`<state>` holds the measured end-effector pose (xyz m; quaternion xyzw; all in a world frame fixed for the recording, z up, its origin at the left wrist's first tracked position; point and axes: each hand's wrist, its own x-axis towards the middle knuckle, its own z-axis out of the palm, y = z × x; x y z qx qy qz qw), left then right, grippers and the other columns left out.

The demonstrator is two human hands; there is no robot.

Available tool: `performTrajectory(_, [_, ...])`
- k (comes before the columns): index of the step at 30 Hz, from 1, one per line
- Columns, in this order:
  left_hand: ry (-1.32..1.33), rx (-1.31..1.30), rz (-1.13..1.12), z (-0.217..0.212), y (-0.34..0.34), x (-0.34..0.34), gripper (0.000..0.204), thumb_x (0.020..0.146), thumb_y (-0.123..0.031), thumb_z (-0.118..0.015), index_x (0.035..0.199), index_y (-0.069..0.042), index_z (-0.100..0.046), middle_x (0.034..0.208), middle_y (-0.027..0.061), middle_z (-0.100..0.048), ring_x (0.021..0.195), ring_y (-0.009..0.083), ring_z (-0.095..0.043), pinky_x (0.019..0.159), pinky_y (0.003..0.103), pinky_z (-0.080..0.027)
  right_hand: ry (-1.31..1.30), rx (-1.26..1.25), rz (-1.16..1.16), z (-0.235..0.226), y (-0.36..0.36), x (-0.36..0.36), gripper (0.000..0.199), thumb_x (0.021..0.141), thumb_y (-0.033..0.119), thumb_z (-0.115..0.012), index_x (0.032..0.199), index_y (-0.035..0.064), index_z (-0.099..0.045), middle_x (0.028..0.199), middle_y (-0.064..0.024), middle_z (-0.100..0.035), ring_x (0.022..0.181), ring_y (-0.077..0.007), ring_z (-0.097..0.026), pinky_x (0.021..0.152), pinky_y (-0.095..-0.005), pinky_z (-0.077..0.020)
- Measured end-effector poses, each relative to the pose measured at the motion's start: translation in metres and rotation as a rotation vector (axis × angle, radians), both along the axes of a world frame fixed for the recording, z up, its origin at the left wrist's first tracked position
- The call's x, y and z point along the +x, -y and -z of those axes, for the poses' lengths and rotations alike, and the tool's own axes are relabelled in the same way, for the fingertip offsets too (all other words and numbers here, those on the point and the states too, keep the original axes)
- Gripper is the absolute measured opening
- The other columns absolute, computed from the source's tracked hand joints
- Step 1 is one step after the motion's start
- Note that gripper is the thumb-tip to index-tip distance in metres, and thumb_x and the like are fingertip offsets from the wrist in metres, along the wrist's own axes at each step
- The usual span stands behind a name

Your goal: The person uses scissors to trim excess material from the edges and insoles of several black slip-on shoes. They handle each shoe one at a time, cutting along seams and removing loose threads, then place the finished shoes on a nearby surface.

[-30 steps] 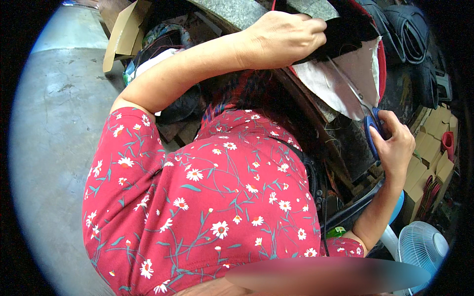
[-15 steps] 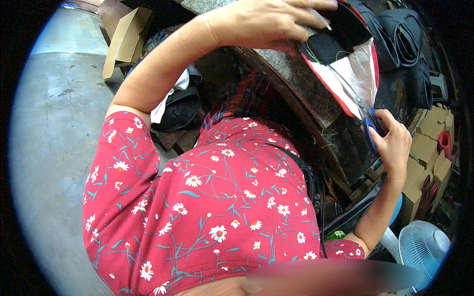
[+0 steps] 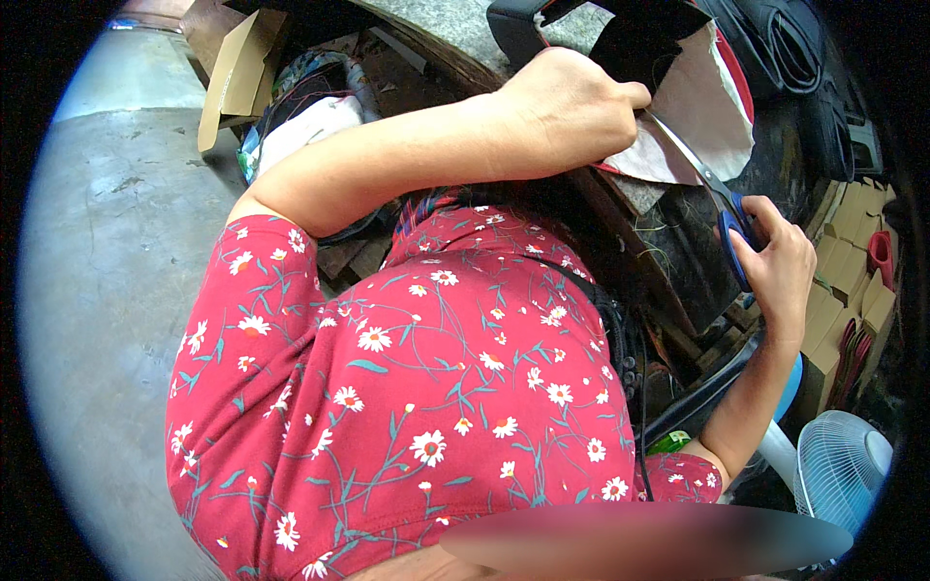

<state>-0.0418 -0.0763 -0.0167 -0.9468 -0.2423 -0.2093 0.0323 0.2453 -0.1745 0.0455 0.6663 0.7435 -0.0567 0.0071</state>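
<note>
A: What does the left hand [image 3: 572, 111] do?

B: It sits at about 12 o'clock in the view. Its grip is pressed together on a sheet of material [image 3: 693, 107], pale on the side we see, with a red edge and a black part above. The sheet lies over the edge of the desk [image 3: 455, 24], just to the 3 o'clock side of the hand.

A: And the right hand [image 3: 780, 266]?

B: It is at about 3 o'clock. Its grip is closed around the blue handles of the scissors [image 3: 722, 208]. The blades point up toward 11 o'clock and reach the lower edge of the sheet, close to the left hand. I cannot tell how far the blades are spread.

A: What is around?

B: A cardboard box [image 3: 237, 73] at 11 o'clock, stacked cardboard pieces [image 3: 848, 266] just past the right hand, and a white fan [image 3: 843, 470] at 4 o'clock. The person wears a red dress with flowers [image 3: 407, 387], and the grey floor [image 3: 97, 271] is at 9 o'clock.
</note>
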Motion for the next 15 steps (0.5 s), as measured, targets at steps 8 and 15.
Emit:
performTrajectory(8, [0.091,0.155,0.028,0.023,-0.001,0.007,0.009,0.075,-0.017,-0.064,0.068,-0.012,-0.063,0.084,0.0029,-0.059,0.079,0.0198,-0.067,0.059,0.033,-0.055,-0.007,0.100,-0.021,0.005,0.013,0.003,0.031,0.076,0.031,-0.079,0.102,0.0162,-0.070,0.076,-0.0110,-0.068,0.074,-0.0315,-0.068,0.068,-0.0425,-0.0503])
performTrajectory(15, [0.104,0.250,0.081,0.023,-0.020,0.005,0.013,0.076,-0.018,-0.064,0.083,-0.007,-0.064,0.086,0.0034,-0.058,0.091,0.0201,-0.058,0.078,0.031,-0.051,-0.062,0.123,-0.045,0.007,0.018,0.000,0.032,0.073,0.027,-0.078,0.101,0.0142,-0.070,0.075,-0.0096,-0.065,0.073,-0.0303,-0.063,0.068,-0.0416,-0.0483])
